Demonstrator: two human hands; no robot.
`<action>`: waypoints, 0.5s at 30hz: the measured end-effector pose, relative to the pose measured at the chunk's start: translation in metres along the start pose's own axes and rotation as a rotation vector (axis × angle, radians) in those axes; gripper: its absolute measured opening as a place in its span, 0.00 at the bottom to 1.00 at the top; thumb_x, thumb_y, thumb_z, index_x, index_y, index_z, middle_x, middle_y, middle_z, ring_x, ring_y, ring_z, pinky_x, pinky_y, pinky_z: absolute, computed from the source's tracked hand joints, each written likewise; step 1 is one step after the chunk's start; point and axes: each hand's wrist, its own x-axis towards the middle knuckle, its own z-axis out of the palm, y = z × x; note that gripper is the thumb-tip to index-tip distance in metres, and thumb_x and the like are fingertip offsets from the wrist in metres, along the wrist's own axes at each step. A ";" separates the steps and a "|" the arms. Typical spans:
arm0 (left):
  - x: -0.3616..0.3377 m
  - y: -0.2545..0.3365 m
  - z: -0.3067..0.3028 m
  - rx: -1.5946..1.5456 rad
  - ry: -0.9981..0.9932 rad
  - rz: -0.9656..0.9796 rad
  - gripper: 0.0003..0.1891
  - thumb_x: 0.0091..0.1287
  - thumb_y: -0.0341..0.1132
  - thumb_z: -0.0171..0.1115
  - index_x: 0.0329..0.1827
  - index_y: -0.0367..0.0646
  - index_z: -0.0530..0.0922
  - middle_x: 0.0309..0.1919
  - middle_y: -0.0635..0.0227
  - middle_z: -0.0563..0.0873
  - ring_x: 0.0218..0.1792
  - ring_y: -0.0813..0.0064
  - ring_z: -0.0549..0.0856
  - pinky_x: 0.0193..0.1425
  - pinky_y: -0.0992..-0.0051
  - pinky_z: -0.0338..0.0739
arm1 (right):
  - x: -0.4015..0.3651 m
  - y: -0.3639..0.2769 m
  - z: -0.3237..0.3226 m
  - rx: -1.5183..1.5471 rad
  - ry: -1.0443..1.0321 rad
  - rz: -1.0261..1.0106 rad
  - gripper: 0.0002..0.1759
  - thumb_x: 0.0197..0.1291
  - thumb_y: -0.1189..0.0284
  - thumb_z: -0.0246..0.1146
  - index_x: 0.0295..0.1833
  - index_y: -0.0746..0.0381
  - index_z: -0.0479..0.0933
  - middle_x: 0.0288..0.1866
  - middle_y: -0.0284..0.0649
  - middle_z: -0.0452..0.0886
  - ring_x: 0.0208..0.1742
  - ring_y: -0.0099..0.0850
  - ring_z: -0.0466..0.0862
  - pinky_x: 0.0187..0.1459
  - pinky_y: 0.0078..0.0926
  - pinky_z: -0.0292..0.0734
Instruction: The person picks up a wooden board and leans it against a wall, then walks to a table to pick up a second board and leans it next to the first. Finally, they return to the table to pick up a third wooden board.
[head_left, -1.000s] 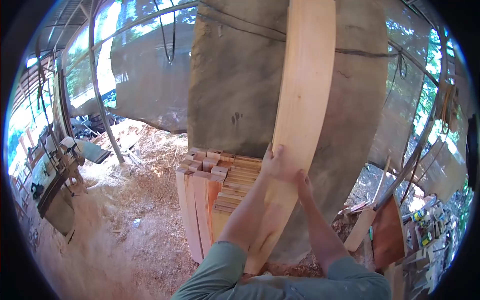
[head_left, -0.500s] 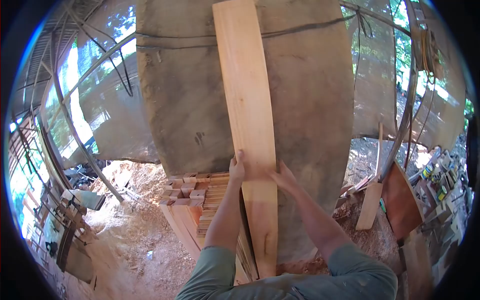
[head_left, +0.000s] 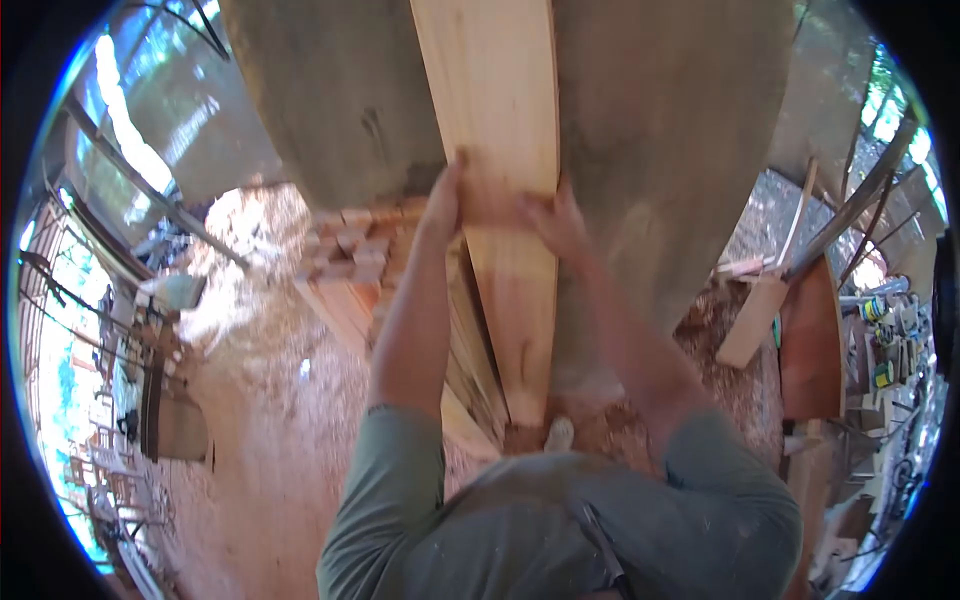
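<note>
A long, pale wooden plank stands upright in front of me, its lower end down near the floor. My left hand holds its left edge, thumb up along the side. On the opposite edge, my right hand grips with the thumb lying across the front face. Fingers behind the board are hidden, and both hands are slightly blurred. Close by my left forearm stands a bundle of cut wooden pieces, with narrower boards leaning between it and the plank.
Behind the plank hangs a large brown sheet. Sawdust and shavings cover the floor on the left. To the right are a short board, a reddish-brown panel and a slanting pole. A shoe shows below.
My view has tilted downward, so the plank, hands and wood bundle appear higher. More of my shirt and a shoe now show. Both hands stay on the plank's edges.
</note>
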 end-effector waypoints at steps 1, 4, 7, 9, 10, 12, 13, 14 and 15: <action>0.010 -0.008 -0.003 0.006 0.029 0.038 0.38 0.69 0.63 0.48 0.68 0.37 0.66 0.61 0.56 0.76 0.62 0.63 0.75 0.67 0.63 0.70 | -0.001 -0.005 0.001 -0.074 0.026 -0.043 0.39 0.61 0.72 0.65 0.70 0.74 0.50 0.60 0.50 0.71 0.60 0.32 0.74 0.58 0.29 0.73; 0.008 -0.022 0.001 0.133 0.209 0.125 0.41 0.68 0.66 0.49 0.65 0.33 0.69 0.59 0.55 0.78 0.59 0.65 0.78 0.65 0.69 0.70 | -0.014 0.006 0.006 -0.026 0.058 -0.037 0.40 0.60 0.72 0.65 0.70 0.75 0.50 0.60 0.51 0.72 0.58 0.34 0.76 0.56 0.28 0.74; -0.003 -0.057 -0.011 0.189 0.292 0.121 0.42 0.68 0.67 0.47 0.64 0.32 0.71 0.60 0.54 0.77 0.60 0.65 0.77 0.65 0.70 0.69 | -0.031 0.027 0.005 0.032 0.069 -0.100 0.44 0.62 0.64 0.64 0.73 0.75 0.47 0.64 0.51 0.70 0.62 0.35 0.73 0.60 0.29 0.70; -0.006 -0.078 -0.018 0.209 0.330 0.153 0.42 0.68 0.67 0.46 0.63 0.31 0.71 0.58 0.53 0.78 0.59 0.66 0.77 0.64 0.70 0.70 | -0.039 0.057 0.003 -0.049 0.091 -0.102 0.45 0.62 0.66 0.63 0.73 0.75 0.45 0.65 0.54 0.69 0.63 0.38 0.73 0.61 0.30 0.69; -0.011 -0.090 -0.021 0.233 0.343 0.194 0.43 0.68 0.68 0.45 0.63 0.30 0.72 0.57 0.53 0.79 0.59 0.66 0.78 0.63 0.70 0.70 | -0.046 0.072 0.001 -0.139 0.128 -0.123 0.45 0.62 0.67 0.62 0.74 0.76 0.43 0.66 0.56 0.68 0.64 0.40 0.73 0.61 0.31 0.69; -0.021 -0.097 -0.018 0.326 0.429 0.151 0.42 0.69 0.66 0.45 0.61 0.29 0.73 0.56 0.52 0.80 0.58 0.66 0.78 0.62 0.69 0.70 | -0.053 0.084 -0.003 -0.163 0.116 -0.080 0.45 0.63 0.66 0.62 0.74 0.75 0.44 0.67 0.57 0.68 0.65 0.42 0.73 0.62 0.31 0.68; -0.026 -0.096 -0.013 0.423 0.492 0.127 0.40 0.70 0.65 0.45 0.60 0.29 0.73 0.54 0.50 0.81 0.57 0.66 0.79 0.61 0.69 0.71 | -0.059 0.087 -0.004 -0.190 0.117 -0.063 0.45 0.63 0.64 0.61 0.74 0.75 0.44 0.67 0.57 0.68 0.66 0.43 0.72 0.63 0.32 0.67; -0.035 -0.096 -0.006 0.426 0.500 0.119 0.40 0.70 0.65 0.45 0.60 0.29 0.73 0.54 0.50 0.81 0.57 0.66 0.79 0.61 0.69 0.71 | -0.066 0.091 -0.005 -0.185 0.113 -0.054 0.45 0.63 0.64 0.61 0.74 0.75 0.44 0.67 0.57 0.68 0.66 0.43 0.72 0.63 0.32 0.67; -0.047 -0.099 0.004 0.483 0.585 0.062 0.37 0.70 0.62 0.47 0.57 0.28 0.75 0.52 0.50 0.82 0.57 0.66 0.79 0.61 0.69 0.70 | -0.075 0.097 -0.006 -0.235 0.135 -0.015 0.43 0.63 0.64 0.61 0.74 0.74 0.47 0.66 0.57 0.69 0.65 0.43 0.73 0.63 0.32 0.68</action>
